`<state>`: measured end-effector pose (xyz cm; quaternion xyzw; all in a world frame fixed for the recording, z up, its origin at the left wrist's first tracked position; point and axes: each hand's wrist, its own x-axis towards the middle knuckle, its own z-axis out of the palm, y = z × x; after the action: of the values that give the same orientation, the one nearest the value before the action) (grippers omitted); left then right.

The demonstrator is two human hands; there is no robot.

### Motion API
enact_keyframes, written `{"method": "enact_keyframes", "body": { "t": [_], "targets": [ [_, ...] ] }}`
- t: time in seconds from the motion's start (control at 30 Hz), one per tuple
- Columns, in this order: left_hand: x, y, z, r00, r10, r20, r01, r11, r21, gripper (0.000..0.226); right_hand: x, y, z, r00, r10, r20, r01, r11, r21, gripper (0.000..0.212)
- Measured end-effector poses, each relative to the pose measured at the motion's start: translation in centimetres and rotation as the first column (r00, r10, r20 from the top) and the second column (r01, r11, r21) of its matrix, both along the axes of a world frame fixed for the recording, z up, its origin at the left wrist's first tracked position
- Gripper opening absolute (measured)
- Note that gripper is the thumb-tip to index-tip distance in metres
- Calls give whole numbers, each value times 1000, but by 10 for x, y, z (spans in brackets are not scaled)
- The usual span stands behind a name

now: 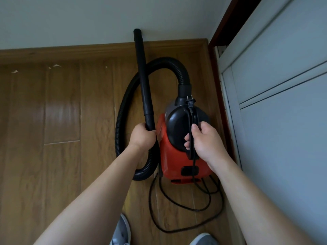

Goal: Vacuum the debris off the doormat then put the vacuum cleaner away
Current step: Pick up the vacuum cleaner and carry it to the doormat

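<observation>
Now, with your left hand (143, 137) wrapped round the black wand (144, 89) and your right hand (206, 144) clasping the cord (191, 112) atop the red vacuum cleaner (172, 156) in the corner by the cupboard door (283, 138), tuck its trailing loops in before you let go.

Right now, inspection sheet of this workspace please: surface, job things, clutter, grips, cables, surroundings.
Surface: glossy wood floor; no doormat in view.
Job's things: red vacuum cleaner beside the cabinet; wand tip at the wall; hose looped.
Clutter: pale scraps near the baseboard.
Grips: left hand grips the wand; right hand grips the vacuum cleaner's handle with the power cord.
Cables: power cord loops loose on floor; plug unplugged.
Surroundings: white wall, pale cabinet, shoes.
</observation>
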<state>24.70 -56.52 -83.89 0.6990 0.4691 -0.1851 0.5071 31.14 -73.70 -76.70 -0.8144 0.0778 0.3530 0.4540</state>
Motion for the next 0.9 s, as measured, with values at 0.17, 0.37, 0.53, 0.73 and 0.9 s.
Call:
{"method": "enact_keyframes", "body": {
  "t": [0.17, 0.37, 0.53, 0.73, 0.9],
  "targets": [
    [-5, 1, 16, 1000, -23, 18, 23, 1000, -5, 34, -3, 4, 3, 1000, -14, 21, 15, 999, -30, 24],
    [-15, 5, 52, 991, -119, 61, 118, 993, 29, 36, -14, 4, 17, 999, 30, 29, -27, 997, -78, 24],
    [-35, 7, 91, 990, -120, 77, 120, 993, 14, 35, -21, 8, 50, 999, 45, 31, -43, 996, -80, 21],
    [-57, 12, 161, 991, -74, 114, 75, 997, -1, 37, -39, 8, 112, 999, 48, 20, -46, 995, -86, 21],
    [-64, 20, 230, 988, -84, 128, 85, 996, 1, 38, -50, 14, 178, 998, 53, 34, -50, 995, -86, 22]
  ]
}}
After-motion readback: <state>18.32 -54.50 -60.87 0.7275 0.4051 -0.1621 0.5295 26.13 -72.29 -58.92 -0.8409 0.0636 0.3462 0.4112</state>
